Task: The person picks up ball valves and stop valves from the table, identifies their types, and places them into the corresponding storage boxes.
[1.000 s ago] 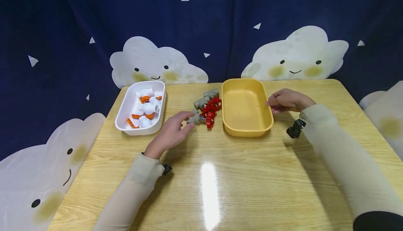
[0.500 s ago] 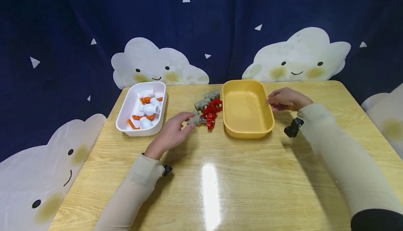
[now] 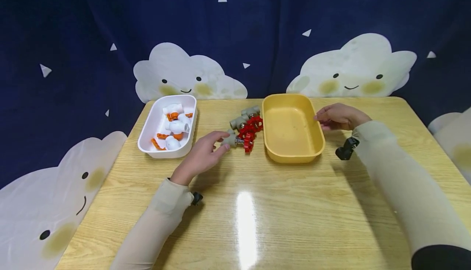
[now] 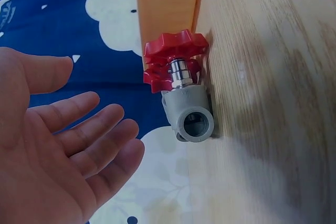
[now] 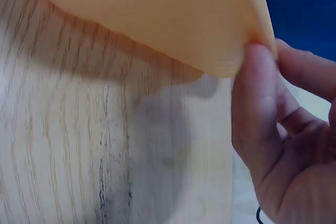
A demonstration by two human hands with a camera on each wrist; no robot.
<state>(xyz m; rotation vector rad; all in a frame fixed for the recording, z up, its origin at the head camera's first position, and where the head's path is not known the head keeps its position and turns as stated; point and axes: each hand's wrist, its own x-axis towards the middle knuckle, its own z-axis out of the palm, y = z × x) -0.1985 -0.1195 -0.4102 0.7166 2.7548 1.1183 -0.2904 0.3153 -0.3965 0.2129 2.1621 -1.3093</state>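
Note:
My left hand (image 3: 201, 155) hovers at the left of the grey-and-red valves, fingers loosely spread and holding nothing. From the left wrist view, a gap separates that hand (image 4: 68, 140) from the nearest grey valve (image 4: 188, 109) with its red handwheel (image 4: 176, 45). Several such valves (image 3: 239, 122) lie bunched against the left side of a yellow bin (image 3: 292, 158). At the bin's right side, my right hand (image 3: 338, 116) pinches the rim. Seen from the right wrist, the thumb (image 5: 257, 87) lies on the bin's outer wall (image 5: 152, 9), with a finger across the rim.
A white bin (image 3: 145, 137) at the back left holds white fittings (image 3: 177, 127) with orange parts. The wooden table (image 3: 294, 212) ends at a dark blue curtain (image 3: 257, 24) printed with clouds. Glare lies on the table's middle.
The head view has shifted slightly, moving the whole scene a little to the right. Both hands keep about the same places relative to the valves and the yellow bin.

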